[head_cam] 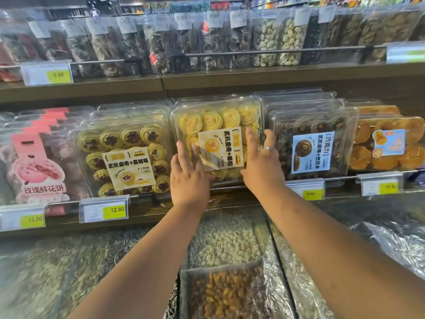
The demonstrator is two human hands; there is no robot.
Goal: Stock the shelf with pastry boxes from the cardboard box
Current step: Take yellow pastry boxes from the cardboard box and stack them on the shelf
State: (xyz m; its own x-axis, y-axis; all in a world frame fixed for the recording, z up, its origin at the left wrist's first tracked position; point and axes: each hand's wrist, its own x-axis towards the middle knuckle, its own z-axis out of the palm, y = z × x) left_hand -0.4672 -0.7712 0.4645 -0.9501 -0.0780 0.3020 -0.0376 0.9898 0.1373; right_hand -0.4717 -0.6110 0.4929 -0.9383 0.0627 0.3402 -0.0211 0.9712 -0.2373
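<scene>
Yellow pastry box (218,125) pressed flat on shelf (230,196) between left hand (187,178) and right hand (262,162), fingers spread.

Light: even, bright store lighting falling from above | Glare: streaking across the clear pastry boxes (217,137) and foil (391,245) | Blur: softening edges and upper bags (161,42) | Distortion: shelf (253,79) lines bowing wide-angle

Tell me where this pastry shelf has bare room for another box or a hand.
Hardly anywhere. The pink boxes, berry cookie boxes, yellow cookie box, chocolate cookie boxes and orange pastry boxes stand side by side. Both hands, left hand and right hand, lie on the yellow box. The only bare strip is under its front edge.
</scene>
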